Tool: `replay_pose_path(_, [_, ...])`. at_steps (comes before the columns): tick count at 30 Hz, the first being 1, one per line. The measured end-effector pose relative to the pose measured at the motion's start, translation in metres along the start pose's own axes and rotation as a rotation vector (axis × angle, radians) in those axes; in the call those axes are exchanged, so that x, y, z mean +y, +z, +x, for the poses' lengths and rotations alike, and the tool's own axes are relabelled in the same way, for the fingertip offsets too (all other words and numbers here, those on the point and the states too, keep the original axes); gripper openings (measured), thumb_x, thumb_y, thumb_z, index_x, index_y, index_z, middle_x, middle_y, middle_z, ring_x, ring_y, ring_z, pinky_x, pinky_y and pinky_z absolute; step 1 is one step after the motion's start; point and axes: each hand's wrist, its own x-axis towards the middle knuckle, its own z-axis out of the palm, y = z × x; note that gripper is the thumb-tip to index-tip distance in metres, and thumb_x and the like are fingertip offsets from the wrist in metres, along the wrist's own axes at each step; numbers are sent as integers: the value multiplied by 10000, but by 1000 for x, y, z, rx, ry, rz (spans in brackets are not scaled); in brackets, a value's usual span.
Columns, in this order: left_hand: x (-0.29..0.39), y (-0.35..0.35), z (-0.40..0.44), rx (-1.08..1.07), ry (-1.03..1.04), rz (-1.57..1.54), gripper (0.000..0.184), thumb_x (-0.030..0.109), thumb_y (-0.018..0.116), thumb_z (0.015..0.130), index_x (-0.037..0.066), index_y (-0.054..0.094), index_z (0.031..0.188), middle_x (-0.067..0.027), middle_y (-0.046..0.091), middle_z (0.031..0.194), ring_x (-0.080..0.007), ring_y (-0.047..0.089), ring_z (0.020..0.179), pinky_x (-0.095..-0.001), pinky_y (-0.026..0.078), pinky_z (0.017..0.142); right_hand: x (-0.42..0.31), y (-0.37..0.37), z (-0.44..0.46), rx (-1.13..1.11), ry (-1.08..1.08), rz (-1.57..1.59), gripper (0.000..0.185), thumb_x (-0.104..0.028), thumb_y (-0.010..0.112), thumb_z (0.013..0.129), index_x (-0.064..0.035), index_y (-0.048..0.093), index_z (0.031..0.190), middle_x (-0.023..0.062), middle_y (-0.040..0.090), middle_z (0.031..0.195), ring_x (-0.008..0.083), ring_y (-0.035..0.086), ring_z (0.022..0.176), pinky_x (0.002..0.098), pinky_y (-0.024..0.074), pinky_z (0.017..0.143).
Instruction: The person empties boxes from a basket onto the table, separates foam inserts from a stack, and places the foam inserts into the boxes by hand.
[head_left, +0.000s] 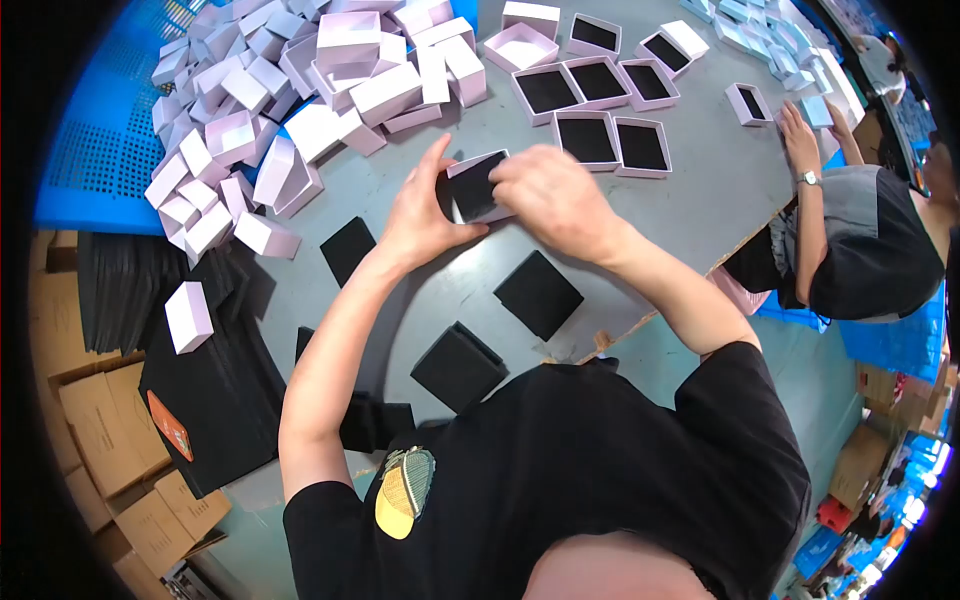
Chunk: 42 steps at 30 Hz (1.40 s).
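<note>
My left hand (425, 215) curves around the left side of a small pale pink box (458, 168), thumb and fingers spread along it. Inside the box is a black insert (476, 188), which looks tilted. My right hand (555, 200) is at the box's right side, its fingers bent together on the insert's edge; they are slightly blurred. Black foam pieces (538, 295) and a black stack (459, 367) lie on the grey table nearer my body. Beyond my hands stand several pink boxes with black inserts (586, 136).
Many pink boxes (383, 92) are heaped at the back left beside a blue crate (110, 150). Black sheets (215, 390) lie at the left, cardboard cartons (110, 430) beyond. At the right, another person (860, 235) handles a light blue box (815, 112).
</note>
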Motion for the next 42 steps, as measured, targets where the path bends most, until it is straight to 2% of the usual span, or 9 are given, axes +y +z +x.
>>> replay_pose_path(10, [33,45,47,-104,185,123,1125,304,938,549,9,362,1469,-214,562,1271,-375,530,1206,-448,434,1051,39,-23,-9,-694,192,-57,76,-130,596,773,-66,610,734,104,643,816,237,645,866,381,468,811])
replay_pose_path(13, [29,18,70,-157,211,30,1125,387,953,535,42,408,1457,-230,462,1406,-392,488,1281,-468,415,1080,23,-58,-9,-570,149,110,134,-148,640,780,-69,648,888,94,648,1004,245,616,973,394,452,849])
replay_pose_path(18, [42,-7,104,-318,221,-72,877,247,860,734,163,418,1487,-156,288,1583,-186,621,1002,-341,512,809,-26,-77,-44,-396,130,458,338,-125,640,779,-69,651,1113,60,613,1142,231,581,997,394,440,891])
replay_pose_path(23, [16,35,150,152,466,339,548,110,644,913,40,447,1419,-262,363,1514,-366,637,1036,-421,506,897,-44,-56,-67,-564,-6,352,406,-136,674,747,-62,662,1146,74,657,1146,230,611,972,371,474,841])
replay_pose_path(26, [20,39,166,-29,177,309,424,139,631,917,-21,533,1297,-328,312,1514,-503,586,1124,-486,482,994,-34,-57,-60,-457,70,446,362,-88,693,749,-56,691,1110,75,698,1091,236,642,932,380,487,826])
replay_pose_path(27, [17,41,172,22,171,275,319,117,594,923,-31,592,1206,-320,489,1382,-470,617,1088,-481,495,962,-26,-61,-54,-398,111,489,327,-70,695,754,-54,705,1081,68,710,1064,230,648,910,380,489,820])
replay_pose_path(32, [15,40,155,-62,122,-43,426,-65,408,881,4,564,1271,-197,699,933,-294,703,855,-398,535,808,45,-85,-3,65,742,478,145,-49,718,831,-30,747,971,72,744,993,182,694,889,313,549,782])
replay_pose_path(36, [17,45,143,-10,234,95,473,-78,474,837,44,566,1285,-211,658,1117,-352,638,1035,-421,495,934,133,-17,22,216,401,105,176,-39,716,826,-52,758,997,87,739,1009,227,695,941,335,541,832])
replay_pose_path(42, [15,43,138,19,324,210,512,-55,561,791,26,550,1296,-172,629,1201,-380,567,1152,-460,447,1008,181,18,36,-550,47,-354,84,-120,663,768,-44,694,782,55,701,887,262,663,936,406,504,852])
